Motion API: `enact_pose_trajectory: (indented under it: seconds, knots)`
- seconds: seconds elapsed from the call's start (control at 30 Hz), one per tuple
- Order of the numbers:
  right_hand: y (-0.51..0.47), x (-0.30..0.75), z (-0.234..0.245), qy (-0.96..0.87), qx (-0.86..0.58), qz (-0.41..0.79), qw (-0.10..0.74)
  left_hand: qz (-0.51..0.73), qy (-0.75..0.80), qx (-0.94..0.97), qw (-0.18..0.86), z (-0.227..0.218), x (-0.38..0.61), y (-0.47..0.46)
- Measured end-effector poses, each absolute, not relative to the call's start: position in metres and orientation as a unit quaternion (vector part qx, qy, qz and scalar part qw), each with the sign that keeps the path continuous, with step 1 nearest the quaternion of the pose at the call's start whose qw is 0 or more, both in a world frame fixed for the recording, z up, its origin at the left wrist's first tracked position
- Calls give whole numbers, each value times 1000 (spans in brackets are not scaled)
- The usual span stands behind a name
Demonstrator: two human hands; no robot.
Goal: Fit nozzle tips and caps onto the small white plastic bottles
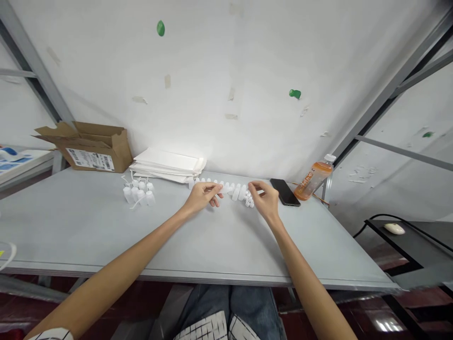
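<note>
My left hand is at the middle of a grey table, its fingertips pinching a thin white plastic piece. A row of small white plastic bottles lies along the table between my hands. My right hand curves over the row's right end, close to a heap of white caps. Its fingers are beside a short white tube, and I cannot tell whether they grip it. Farther left stands a cluster of white wash bottles with bent tubes.
Behind the bottles lies a stack of white paper sheets, with an open cardboard box to its left. A black phone and an orange drink bottle lie at the right. A computer mouse sits on a dark side table.
</note>
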State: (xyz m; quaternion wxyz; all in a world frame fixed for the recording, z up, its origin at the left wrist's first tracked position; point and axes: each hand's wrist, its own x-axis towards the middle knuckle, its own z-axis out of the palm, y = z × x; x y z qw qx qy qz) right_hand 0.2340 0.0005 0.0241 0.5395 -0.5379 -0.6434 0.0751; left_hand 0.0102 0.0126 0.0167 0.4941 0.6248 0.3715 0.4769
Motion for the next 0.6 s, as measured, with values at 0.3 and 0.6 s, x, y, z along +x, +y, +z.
enact_pose_trajectory:
  seconds: [0.3,0.6]
  knots:
    - [26,174,54,-680,-454,255,515,573,362,609,413,24,5,18]
    - [22,167,39,-635,-463,264,558,546,383,655,355,15,2,24]
